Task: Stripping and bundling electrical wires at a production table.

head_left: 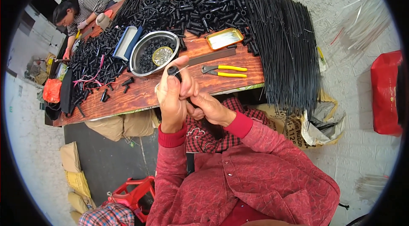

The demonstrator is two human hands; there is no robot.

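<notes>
My left hand [170,102] is raised in front of the table's near edge, its fingers wrapped round a black tubular piece [174,71]. The round end of that piece shows between thumb and forefinger, with a thin bright pin or wire [182,68] beside it. My right hand [213,108] is closed just below and touches the left. Something dark shows at its fingers, but most of what it grips is hidden. Close beyond my hands stand a steel bowl [135,66] of small black rings and, inside it, a yellow-rimmed tin [162,56] of tiny shiny parts.
Yellow-handled pincers [228,71], a dark flat bar [213,56] and a yellow tray [225,39] of thin pins lie on the wooden table [145,91]. Black tubes [200,6] are heaped behind; long black rods [289,55] overhang the right edge. A co-worker [87,8] bends over the far left.
</notes>
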